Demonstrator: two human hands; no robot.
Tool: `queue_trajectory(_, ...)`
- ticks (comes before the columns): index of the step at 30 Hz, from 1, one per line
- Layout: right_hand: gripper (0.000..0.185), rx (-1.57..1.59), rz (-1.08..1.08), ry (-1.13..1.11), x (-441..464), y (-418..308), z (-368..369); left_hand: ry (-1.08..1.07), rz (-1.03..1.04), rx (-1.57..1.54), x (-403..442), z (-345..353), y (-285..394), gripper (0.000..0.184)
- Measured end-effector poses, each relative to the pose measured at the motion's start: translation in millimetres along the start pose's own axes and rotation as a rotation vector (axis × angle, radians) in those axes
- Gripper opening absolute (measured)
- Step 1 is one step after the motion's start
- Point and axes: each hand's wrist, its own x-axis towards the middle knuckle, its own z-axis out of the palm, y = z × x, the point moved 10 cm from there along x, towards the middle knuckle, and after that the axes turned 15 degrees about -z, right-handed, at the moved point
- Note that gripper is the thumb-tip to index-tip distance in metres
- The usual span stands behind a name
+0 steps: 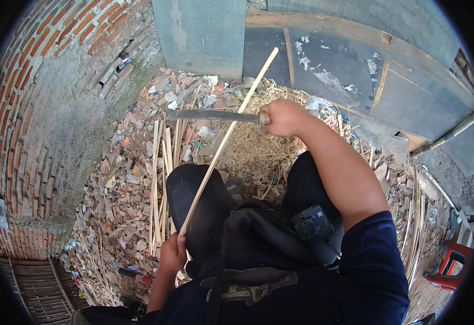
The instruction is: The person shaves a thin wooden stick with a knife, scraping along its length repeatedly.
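While left grip (173, 253) clasps long, pale, slender strip (215, 160) | right grip (285, 117) clenches knife (210, 115)

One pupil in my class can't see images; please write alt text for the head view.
A person's right hand holds a knife across a long strip, whose near end the left hand grips. More strips lie on rubble beside a brick wall.

Honestly, can't read any text here. The faded print (253, 288) on the dark shirt (323, 295) is too blurry to make out, and markings on the black box (311, 222) just beyond that shirt are too small.
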Motion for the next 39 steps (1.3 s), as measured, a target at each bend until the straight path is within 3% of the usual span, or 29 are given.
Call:
queue_trajectory(1,0.030,-0.029,-0.020,-0.086,-3,-15,3,0.005,0.002,0.006,-1,-1,5,0.043)
queue_trajectory(5,0.022,-0.028,-0.146,-0.056,2,-30,3,0.064,0.014,0.060,-1,3,-5,0.043)
queue_trajectory(9,0.026,0.036,0.149,0.233,2,60,-26,0.061,-0.010,0.028,2,0,-5,0.044)
queue_trajectory(12,0.034,0.042,0.210,0.162,-1,57,-16,0.050,0.026,0.016,-1,-4,-3,0.045)
queue_trajectory(15,0.034,-0.019,0.136,0.185,-6,34,-24,0.031,0.023,0.004,-2,-2,3,0.044)
queue_trajectory(20,0.029,-0.178,-0.095,-0.092,-10,-37,-14,0.056,0.033,0.020,-8,-11,8,0.042)
queue_trajectory(23,0.030,-0.081,-0.023,-0.068,-4,-4,-11,0.068,0.016,0.071,-17,-21,-9,0.043)
queue_trajectory(27,0.035,0.023,0.306,0.242,-11,89,-27,0.072,-0.004,0.110,-29,-33,-31,0.043)
queue_trajectory(30,0.035,0.000,0.214,0.179,-5,85,-12,0.017,-0.044,0.112,-29,-31,-45,0.048)
queue_trajectory(34,0.030,-0.023,0.030,0.011,-3,5,-13,-0.091,-0.113,-0.028,-24,-15,-53,0.050)
queue_trajectory(37,0.023,-0.017,-0.111,-0.031,-3,-26,3,-0.266,-0.262,-0.322,-18,5,-81,0.052)
queue_trajectory(39,0.021,0.027,-0.147,-0.071,0,-26,10,-0.229,-0.264,-0.252,-18,2,-82,0.056)
